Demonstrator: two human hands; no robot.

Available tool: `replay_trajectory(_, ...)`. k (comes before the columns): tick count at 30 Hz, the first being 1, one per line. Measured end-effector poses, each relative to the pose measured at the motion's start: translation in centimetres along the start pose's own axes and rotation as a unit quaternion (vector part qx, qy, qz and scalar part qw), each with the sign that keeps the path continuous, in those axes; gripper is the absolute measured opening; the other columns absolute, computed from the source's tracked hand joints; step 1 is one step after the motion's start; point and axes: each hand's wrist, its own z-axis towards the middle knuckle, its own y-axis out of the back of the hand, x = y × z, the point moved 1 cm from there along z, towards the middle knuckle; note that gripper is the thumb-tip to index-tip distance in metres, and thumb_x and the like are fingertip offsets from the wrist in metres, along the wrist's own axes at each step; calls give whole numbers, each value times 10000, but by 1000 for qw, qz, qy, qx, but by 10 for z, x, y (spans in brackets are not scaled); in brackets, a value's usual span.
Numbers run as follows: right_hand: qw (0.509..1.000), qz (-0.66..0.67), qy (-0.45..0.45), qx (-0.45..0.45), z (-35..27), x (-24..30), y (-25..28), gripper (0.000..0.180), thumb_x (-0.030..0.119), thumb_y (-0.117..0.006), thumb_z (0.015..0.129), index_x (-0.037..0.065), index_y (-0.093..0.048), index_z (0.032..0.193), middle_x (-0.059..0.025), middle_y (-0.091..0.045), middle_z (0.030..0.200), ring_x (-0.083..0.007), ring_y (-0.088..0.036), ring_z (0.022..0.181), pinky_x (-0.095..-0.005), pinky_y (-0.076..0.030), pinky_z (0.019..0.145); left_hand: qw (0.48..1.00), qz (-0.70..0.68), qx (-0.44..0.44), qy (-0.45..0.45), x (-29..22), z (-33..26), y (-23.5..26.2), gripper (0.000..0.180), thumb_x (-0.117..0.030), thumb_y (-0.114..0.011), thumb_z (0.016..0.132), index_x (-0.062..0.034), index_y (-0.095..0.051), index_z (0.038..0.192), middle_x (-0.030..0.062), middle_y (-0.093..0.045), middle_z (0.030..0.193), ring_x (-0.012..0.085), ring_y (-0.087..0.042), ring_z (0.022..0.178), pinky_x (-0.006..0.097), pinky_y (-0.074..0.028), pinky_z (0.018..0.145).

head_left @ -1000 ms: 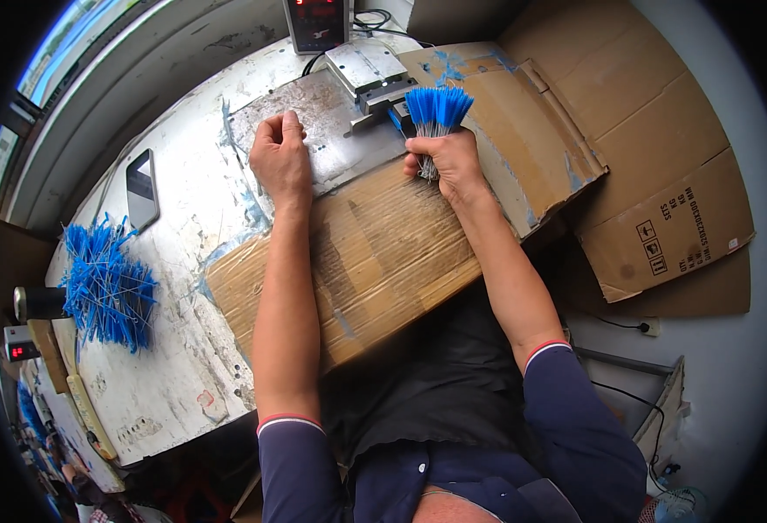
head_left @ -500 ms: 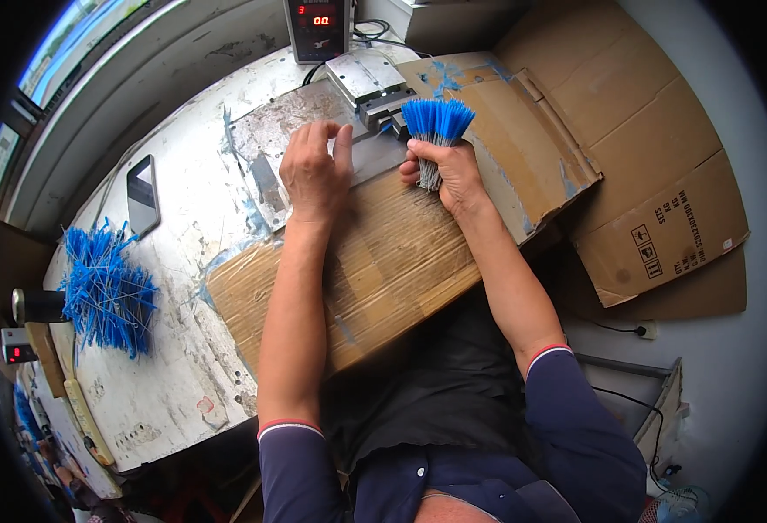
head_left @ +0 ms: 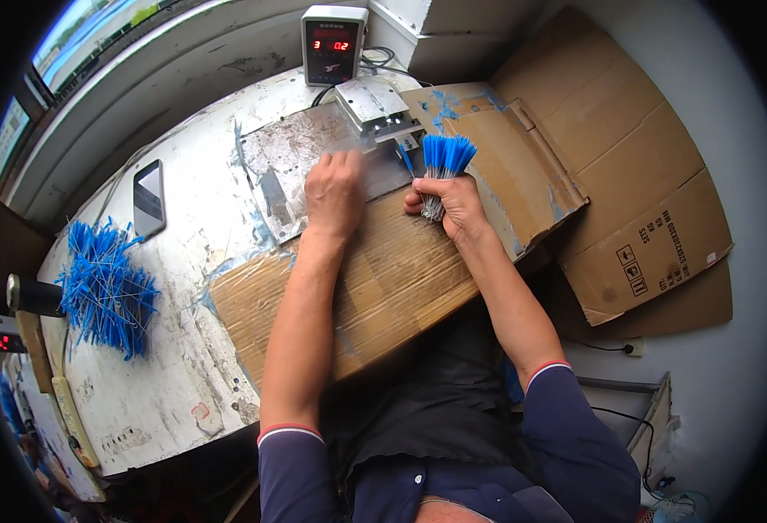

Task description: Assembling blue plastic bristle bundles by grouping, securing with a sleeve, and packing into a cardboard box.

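My right hand (head_left: pixel 458 202) is wrapped round an upright bundle of thin wire pieces with blue tips (head_left: pixel 447 155); their pale wire ends stick out below the fist. One separate blue-tipped piece (head_left: pixel 405 159) slants out from the thumb side, close to a small metal fixture (head_left: pixel 386 118). My left hand (head_left: pixel 334 193) hovers over the metal plate, its fingers curled together and its thumb side smeared by motion. Whether anything is inside those fingers is hidden. A loose heap of the same blue-tipped pieces (head_left: pixel 109 292) lies on the table at the left.
Behind the fixture stands a counter box with a red display (head_left: pixel 334 52). A phone (head_left: pixel 149 199) lies on the worn white table (head_left: pixel 193 349). Flattened cardboard (head_left: pixel 383 279) covers the near edge, and more cardboard (head_left: pixel 636 166) rises on the right. A dark cylinder (head_left: pixel 36 295) is beside the heap.
My left hand has moved slightly right and its fingers have curled in. One blue-tipped piece now stands apart from the bundle in my right hand. The count on the display has risen.
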Motion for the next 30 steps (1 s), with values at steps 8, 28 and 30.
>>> replay_trajectory(8,998,-2,-28,-54,1,-2,-2,103,-25,-719,812,-73,-633,844,-187,-677,761,-292,-717,625,-428,-637,567,1000,25,-15,-4,-2,2,1,70,-107,-649,851,-91,-610,906,94,-643,825,285,-623,803,408,-495,709)
replay_trajectory(28,992,-113,6,-55,17,3,-24,113,-39,-741,788,-37,-631,766,-132,-650,670,-209,-653,523,-356,-553,454,980,-87,-84,156,4,2,8,103,-143,-689,918,-71,-617,936,126,-676,842,331,-656,834,449,-504,742)
replay_trajectory(30,993,-108,12,-48,17,2,-26,113,-36,-744,788,-39,-632,772,-134,-652,670,-210,-653,522,-356,-554,455,981,-89,-81,152,4,2,10,101,-120,-682,905,-65,-607,943,130,-669,854,335,-650,838,447,-502,749)
